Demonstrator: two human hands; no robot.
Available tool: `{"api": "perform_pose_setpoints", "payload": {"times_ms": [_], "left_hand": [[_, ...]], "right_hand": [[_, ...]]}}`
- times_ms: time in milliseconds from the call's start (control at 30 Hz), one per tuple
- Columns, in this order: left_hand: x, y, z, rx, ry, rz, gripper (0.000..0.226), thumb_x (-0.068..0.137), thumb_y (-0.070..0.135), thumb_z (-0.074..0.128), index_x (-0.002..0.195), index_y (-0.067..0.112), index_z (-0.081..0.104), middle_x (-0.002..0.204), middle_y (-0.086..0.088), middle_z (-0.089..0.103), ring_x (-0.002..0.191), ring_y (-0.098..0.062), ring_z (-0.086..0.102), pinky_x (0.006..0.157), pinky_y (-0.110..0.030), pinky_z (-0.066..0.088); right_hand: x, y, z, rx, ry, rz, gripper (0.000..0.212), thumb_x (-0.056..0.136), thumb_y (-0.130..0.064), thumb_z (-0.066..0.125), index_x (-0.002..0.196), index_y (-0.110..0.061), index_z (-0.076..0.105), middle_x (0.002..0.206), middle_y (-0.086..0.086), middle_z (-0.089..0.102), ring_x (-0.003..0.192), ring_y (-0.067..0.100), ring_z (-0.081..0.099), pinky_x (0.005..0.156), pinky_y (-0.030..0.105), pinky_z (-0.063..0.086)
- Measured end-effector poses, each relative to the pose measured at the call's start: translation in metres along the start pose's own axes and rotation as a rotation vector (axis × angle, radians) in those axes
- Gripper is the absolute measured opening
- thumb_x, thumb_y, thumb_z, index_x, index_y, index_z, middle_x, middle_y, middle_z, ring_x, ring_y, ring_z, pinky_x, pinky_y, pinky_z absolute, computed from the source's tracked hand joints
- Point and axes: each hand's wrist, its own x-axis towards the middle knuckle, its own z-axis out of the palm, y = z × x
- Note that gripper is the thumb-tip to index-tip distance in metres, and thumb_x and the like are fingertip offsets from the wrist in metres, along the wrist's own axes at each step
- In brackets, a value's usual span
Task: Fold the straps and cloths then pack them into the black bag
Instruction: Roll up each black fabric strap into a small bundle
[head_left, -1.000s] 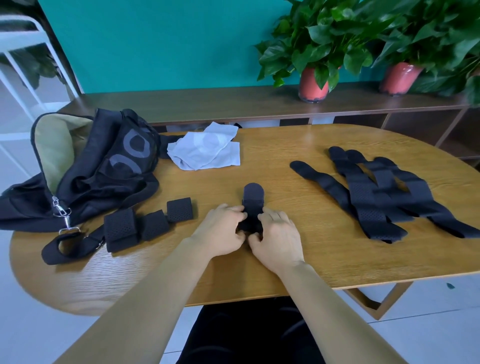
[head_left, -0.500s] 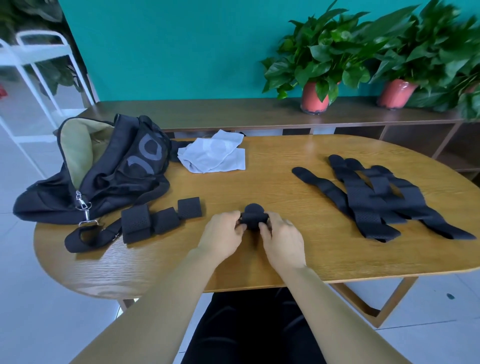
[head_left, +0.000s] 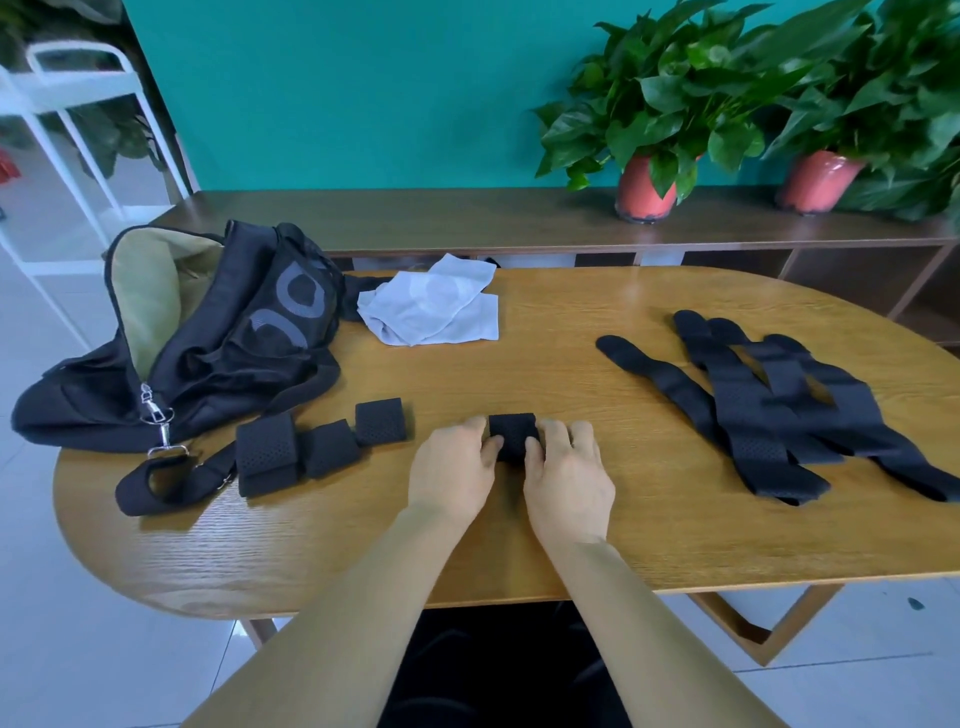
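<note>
Folded strap (head_left: 511, 434) lies on bench (head_left: 571, 374) near front edge, directly between both grips. Left grip (head_left: 452, 470) pinches its left side, right grip (head_left: 566, 475) its right side; fingers curled, both closed on strap. Black bag (head_left: 223, 338) at far left, mouth open. Unfolded straps (head_left: 769, 405) at right, well apart. White cloth (head_left: 434, 306) behind.

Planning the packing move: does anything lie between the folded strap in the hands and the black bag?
Yes. Three folded straps lie in a row on the table between the held strap and the black bag, beside the bag's carry strap. Lifted over them, the way looks free.
</note>
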Motion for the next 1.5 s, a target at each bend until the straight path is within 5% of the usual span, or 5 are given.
{"api": "perform_pose_setpoints", "payload": {"times_ms": [100, 200, 567, 967, 1500], "left_hand": [[-0.009, -0.004, 0.003, -0.07, 0.038, 0.061, 0.031, 0.099, 0.028, 0.047, 0.127, 0.017, 0.057, 0.114, -0.002, 0.061, 0.095, -0.019, 0.061, 0.077, -0.026, 0.05], [-0.013, -0.007, 0.009, -0.078, 0.009, 0.138, 0.04, 0.1, 0.02, 0.045, 0.139, 0.017, 0.049, 0.133, -0.003, 0.055, 0.118, -0.021, 0.052, 0.094, -0.031, 0.046], [-0.012, -0.017, 0.013, -0.014, -0.013, 0.211, 0.043, 0.095, 0.011, 0.05, 0.137, 0.019, 0.053, 0.127, -0.002, 0.057, 0.115, -0.023, 0.047, 0.097, -0.036, 0.042], [-0.035, -0.09, -0.066, 0.2, 0.434, 0.104, 0.028, 0.078, 0.008, 0.069, 0.105, 0.015, 0.073, 0.096, -0.005, 0.071, 0.082, -0.029, 0.064, 0.064, -0.04, 0.044], [-0.039, -0.143, -0.074, 0.444, 0.435, 0.014, 0.026, 0.063, 0.01, 0.083, 0.086, 0.023, 0.078, 0.103, -0.002, 0.07, 0.101, -0.028, 0.061, 0.082, -0.04, 0.028]], "right_hand": [[-0.002, 0.005, 0.001, -0.022, 0.045, -0.085, 0.025, 0.08, -0.016, 0.069, 0.105, -0.015, 0.07, 0.098, 0.004, 0.062, 0.086, 0.023, 0.058, 0.045, 0.026, 0.044], [-0.002, 0.007, 0.005, -0.072, 0.021, -0.126, 0.025, 0.076, -0.016, 0.066, 0.099, -0.016, 0.073, 0.099, 0.005, 0.068, 0.092, 0.028, 0.059, 0.057, 0.034, 0.051], [-0.003, 0.008, 0.007, -0.045, -0.047, -0.201, 0.026, 0.071, -0.003, 0.071, 0.096, -0.012, 0.074, 0.09, 0.002, 0.072, 0.088, 0.029, 0.061, 0.066, 0.039, 0.051], [-0.007, -0.102, 0.033, 0.245, -0.003, -0.384, 0.033, 0.071, 0.002, 0.075, 0.102, -0.011, 0.073, 0.1, 0.005, 0.072, 0.089, 0.031, 0.061, 0.07, 0.04, 0.054], [-0.02, -0.143, 0.071, 0.042, -0.121, -0.485, 0.025, 0.062, -0.003, 0.08, 0.083, -0.017, 0.076, 0.078, 0.0, 0.071, 0.081, 0.027, 0.063, 0.061, 0.035, 0.05]]}}
